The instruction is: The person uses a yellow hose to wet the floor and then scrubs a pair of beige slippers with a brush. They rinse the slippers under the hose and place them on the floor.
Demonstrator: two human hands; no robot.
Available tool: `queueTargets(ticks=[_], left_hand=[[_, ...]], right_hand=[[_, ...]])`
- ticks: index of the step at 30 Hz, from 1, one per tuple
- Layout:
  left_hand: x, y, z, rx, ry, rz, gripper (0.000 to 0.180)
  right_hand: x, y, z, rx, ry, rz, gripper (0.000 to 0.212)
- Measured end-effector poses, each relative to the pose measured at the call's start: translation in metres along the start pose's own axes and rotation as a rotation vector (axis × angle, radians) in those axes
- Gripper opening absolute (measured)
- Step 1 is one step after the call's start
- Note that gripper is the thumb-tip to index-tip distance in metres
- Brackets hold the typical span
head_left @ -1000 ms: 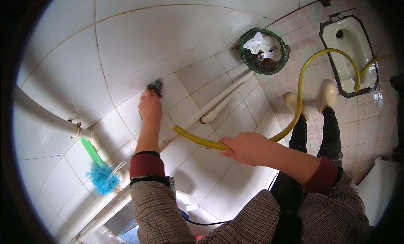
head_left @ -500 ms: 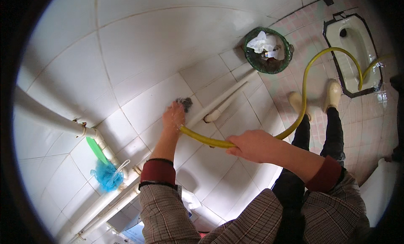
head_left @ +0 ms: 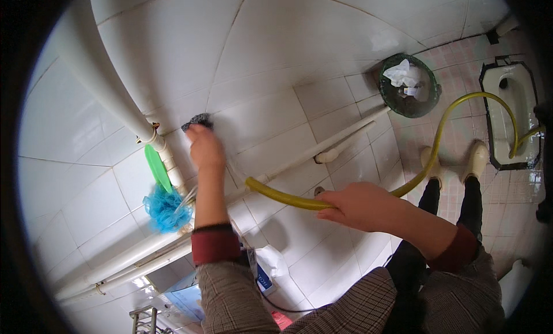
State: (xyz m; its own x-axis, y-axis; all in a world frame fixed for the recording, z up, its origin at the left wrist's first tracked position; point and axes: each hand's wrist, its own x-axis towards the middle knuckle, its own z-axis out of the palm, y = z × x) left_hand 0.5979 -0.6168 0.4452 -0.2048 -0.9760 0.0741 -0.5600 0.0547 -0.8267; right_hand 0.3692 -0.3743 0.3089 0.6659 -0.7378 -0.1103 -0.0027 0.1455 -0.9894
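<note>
My left hand (head_left: 206, 148) is closed on a dark grey mesh scouring pad (head_left: 197, 122), pressing it against the white tiled wall (head_left: 262, 124). My right hand (head_left: 360, 206) grips a yellow hose (head_left: 288, 197) a short way behind its end. The hose's end points left toward the wall, below and to the right of my left hand, with a faint streak of water by it. From my right hand the hose loops back over the floor into the squat toilet (head_left: 511, 83).
White pipes (head_left: 115, 98) run along the wall at left, where a green brush-like piece (head_left: 156, 166) and a blue bath puff (head_left: 167, 208) hang. A dark green waste bin (head_left: 412, 109) with crumpled paper stands beyond a lower pipe (head_left: 345, 135). A tissue pack (head_left: 271, 264) lies below my left forearm.
My left hand has moved the scouring pad leftward and up along the wall, away from the hose end. The whole view has shifted; my right hand keeps its grip on the hose.
</note>
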Motion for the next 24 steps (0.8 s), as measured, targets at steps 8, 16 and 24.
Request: queueTargets(ticks=[8,16,24], left_hand=[[-0.056,0.039,0.053,-0.255,0.04,0.384,0.015],[0.003,-0.005,-0.004,-1.586,0.477,-0.532,0.051],[0.006,0.174,-0.068,-1.484,0.576,-0.221,0.057]], right_hand=[[-0.026,-0.009,-0.004,0.013,0.127,-0.061,0.041],[-0.05,-0.054,-0.03,0.005,0.255,-0.075,0.04],[-0.082,-0.082,-0.057,0.004,0.574,-0.025,0.038]])
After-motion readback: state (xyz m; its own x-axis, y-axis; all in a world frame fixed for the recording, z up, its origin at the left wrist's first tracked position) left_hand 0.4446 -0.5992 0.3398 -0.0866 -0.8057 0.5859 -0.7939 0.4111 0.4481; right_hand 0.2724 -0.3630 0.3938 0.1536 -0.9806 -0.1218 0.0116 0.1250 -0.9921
